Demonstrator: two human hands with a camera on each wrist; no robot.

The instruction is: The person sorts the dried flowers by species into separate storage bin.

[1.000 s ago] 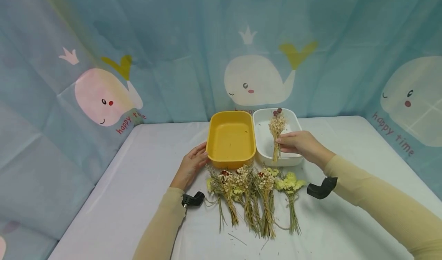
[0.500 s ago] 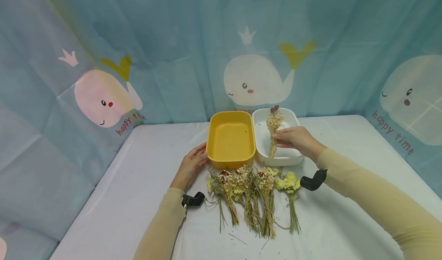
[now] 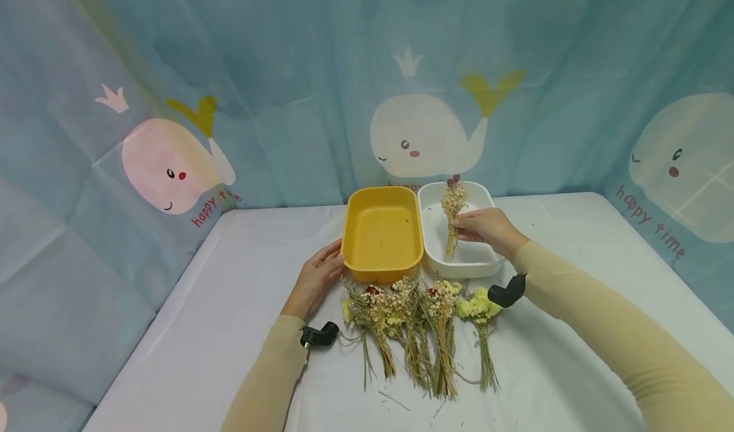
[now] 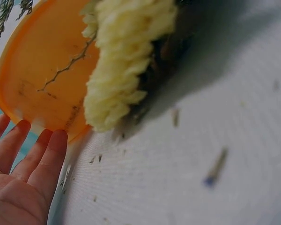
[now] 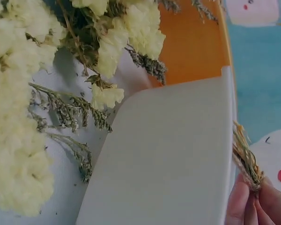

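Note:
My right hand (image 3: 486, 227) pinches a bunch of dried flowers (image 3: 453, 204) by its tied stems, above the white tub (image 3: 461, 269). Its cream blooms and dark red heads point away from me. In the right wrist view, fingertips (image 5: 267, 197) grip the stems (image 5: 246, 157) past the tub's rim. My left hand (image 3: 315, 278) rests against the left side of the yellow tub (image 3: 383, 274), fingers fairly straight. The left wrist view shows those fingers (image 4: 47, 161) touching the tub's outer wall (image 4: 42, 61).
Several dried bunches (image 3: 410, 330) lie side by side in front of the tubs, stems toward me. A pale yellow bunch (image 3: 482, 308) lies at their right end. Stem scraps (image 3: 394, 400) are scattered on the white tablecloth (image 3: 229, 330). A blue whale-print curtain (image 3: 298, 88) stands behind.
My right hand has moved slightly left and farther away, carrying the bunch deeper over the white tub. My left hand has stayed at the yellow tub.

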